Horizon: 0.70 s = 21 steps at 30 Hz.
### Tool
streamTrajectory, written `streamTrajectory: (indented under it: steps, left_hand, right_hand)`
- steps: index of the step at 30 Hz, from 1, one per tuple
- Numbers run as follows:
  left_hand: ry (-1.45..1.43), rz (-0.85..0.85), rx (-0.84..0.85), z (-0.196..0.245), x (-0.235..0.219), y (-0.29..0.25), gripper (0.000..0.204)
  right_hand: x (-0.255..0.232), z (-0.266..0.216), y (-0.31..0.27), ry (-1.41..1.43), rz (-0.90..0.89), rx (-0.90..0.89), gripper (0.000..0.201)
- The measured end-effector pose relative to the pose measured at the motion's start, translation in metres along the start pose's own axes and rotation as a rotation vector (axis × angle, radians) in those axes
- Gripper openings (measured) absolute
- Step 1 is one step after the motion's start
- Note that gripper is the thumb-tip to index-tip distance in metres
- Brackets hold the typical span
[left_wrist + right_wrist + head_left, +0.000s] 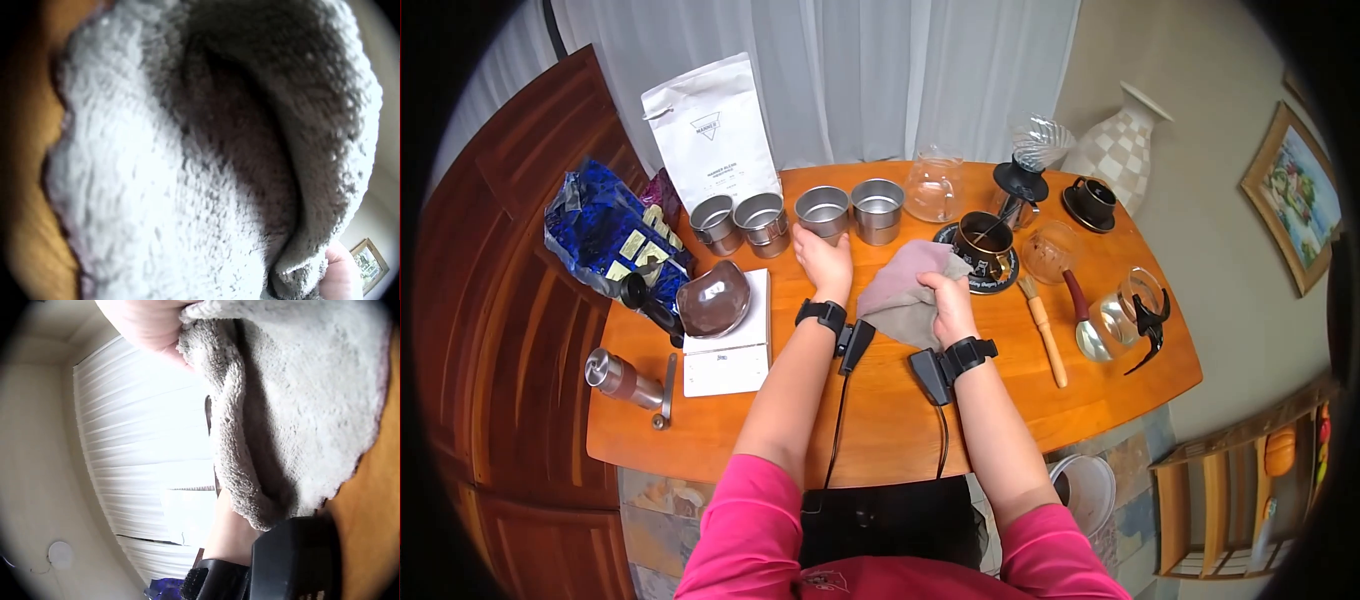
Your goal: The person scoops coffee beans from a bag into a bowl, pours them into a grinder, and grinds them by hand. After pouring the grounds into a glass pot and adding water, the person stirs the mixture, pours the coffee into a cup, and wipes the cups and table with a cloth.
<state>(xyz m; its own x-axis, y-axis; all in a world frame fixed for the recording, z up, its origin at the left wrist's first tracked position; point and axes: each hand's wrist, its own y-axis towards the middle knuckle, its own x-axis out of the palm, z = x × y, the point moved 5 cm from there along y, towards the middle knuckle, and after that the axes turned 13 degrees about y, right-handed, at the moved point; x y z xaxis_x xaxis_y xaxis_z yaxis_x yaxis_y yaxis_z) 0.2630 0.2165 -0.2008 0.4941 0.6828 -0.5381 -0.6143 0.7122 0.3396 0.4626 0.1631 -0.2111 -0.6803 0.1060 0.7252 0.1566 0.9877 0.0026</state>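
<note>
My right hand (950, 308) pinches a cloth (905, 283), pinkish on one face and grey on the other, between thumb and fingers. It hangs loosely folded over the middle of the table; its grey fuzzy side (144, 175) fills much of the left wrist view. My left hand (825, 265) is at the lower front of a steel cup (821, 208), its fingertips right at the cup's side. Another steel cup (877, 210) stands just right of that one, and two with wire handles (761, 224) stand to the left.
Left lie a white scale (727, 370) with a dark glass bowl (714, 299), a hand grinder (625, 380) and a blue bag (605, 230). Right are a black cup (983, 240) on a saucer, a brush (1045, 335), a glass pot (1108, 325) and a dripper (1022, 175).
</note>
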Motion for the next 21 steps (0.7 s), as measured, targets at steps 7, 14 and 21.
streamTrajectory:
  steps: [7,14,21]
  left_hand:
    - [0.032,0.023,0.227,0.013,-0.016,-0.028,0.052]
    - [0.135,-0.142,0.390,0.047,0.014,-0.032,0.070]
    - [0.230,-0.198,0.109,0.056,0.032,-0.026,0.085]
  right_hand:
    - [0.001,-0.001,0.001,0.024,0.030,-0.030,0.035]
    - [-0.001,-0.009,0.000,0.029,0.112,-0.175,0.038]
    - [-0.004,-0.006,0.004,0.004,0.105,-0.141,0.034]
